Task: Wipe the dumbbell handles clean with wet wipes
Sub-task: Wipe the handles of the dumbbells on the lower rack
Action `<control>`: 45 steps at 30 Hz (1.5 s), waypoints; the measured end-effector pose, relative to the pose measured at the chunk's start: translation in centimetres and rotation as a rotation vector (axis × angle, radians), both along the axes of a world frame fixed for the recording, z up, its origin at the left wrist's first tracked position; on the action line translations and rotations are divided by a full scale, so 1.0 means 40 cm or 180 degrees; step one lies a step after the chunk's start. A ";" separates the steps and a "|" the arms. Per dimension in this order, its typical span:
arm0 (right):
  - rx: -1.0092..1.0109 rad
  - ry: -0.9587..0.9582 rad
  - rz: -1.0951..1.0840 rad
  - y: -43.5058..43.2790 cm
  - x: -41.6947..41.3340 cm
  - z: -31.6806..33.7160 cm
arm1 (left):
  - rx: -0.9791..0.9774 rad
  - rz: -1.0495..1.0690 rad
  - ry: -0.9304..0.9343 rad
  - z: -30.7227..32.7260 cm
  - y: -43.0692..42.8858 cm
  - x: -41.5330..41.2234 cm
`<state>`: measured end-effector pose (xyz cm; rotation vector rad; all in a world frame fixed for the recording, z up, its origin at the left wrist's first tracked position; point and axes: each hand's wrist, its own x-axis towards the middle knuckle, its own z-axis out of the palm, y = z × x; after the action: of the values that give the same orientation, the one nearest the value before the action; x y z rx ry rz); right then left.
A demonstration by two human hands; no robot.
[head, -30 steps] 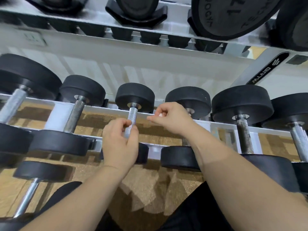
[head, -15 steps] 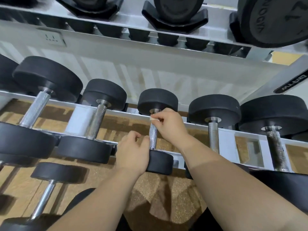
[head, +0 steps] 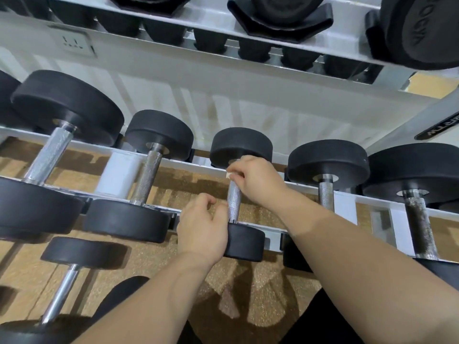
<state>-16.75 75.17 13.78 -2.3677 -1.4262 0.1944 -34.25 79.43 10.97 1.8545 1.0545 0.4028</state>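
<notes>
right hand (head: 255,181) moved onto handle (head: 234,202), dumbbell (head: 241,145) racked

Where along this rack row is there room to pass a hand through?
Open floor shows between the gripped handle and the next handle left, beyond the left hand. Right of it, the right hand and forearm cross the gap. Further left, a white plate fills it.

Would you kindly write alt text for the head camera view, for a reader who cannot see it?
A person's right hand pinches a small white wipe against the top of a small dumbbell's metal handle, while the left hand sits curled beside its lower end. More black dumbbells lie along the white rack.
</notes>
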 end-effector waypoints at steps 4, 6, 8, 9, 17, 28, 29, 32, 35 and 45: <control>-0.0032 0.0667 0.0043 -0.065 -0.024 -0.004 | -0.0015 0.0019 -0.0016 0.005 -0.002 -0.002; -0.0272 0.0756 0.0352 -0.090 -0.039 -0.006 | 0.0017 0.0006 -0.0037 0.004 -0.003 -0.004; -0.0373 0.0704 0.0523 -0.080 -0.030 -0.004 | 0.0054 0.0016 -0.0038 0.006 -0.004 -0.004; -0.0353 0.0675 0.0531 -0.066 -0.020 -0.002 | 0.0044 0.0027 -0.0035 0.006 -0.005 -0.003; 0.0113 0.0421 -0.0198 -0.033 -0.021 -0.009 | 0.0042 0.0093 -0.0077 -0.001 -0.004 -0.002; -0.0007 0.0004 0.0427 -0.036 0.038 0.014 | -0.0006 0.0115 -0.0130 0.004 -0.005 -0.003; 0.0098 0.0039 0.0215 -0.034 0.040 0.010 | 0.0002 0.0113 -0.0125 0.004 -0.005 -0.003; 0.0031 0.0258 0.0022 -0.049 -0.009 0.000 | 0.0012 0.0123 -0.0136 0.002 -0.005 -0.004; -0.0575 0.0538 0.0895 -0.094 -0.069 0.019 | -0.0014 0.0107 -0.0170 0.007 -0.006 -0.004; 0.0051 0.0272 -0.0204 -0.034 0.015 0.002 | -0.0068 0.0128 -0.0184 0.013 -0.010 -0.006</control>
<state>-16.14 73.80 13.85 -2.3590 -1.3061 0.2628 -34.51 79.04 11.50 1.7948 1.0544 0.4642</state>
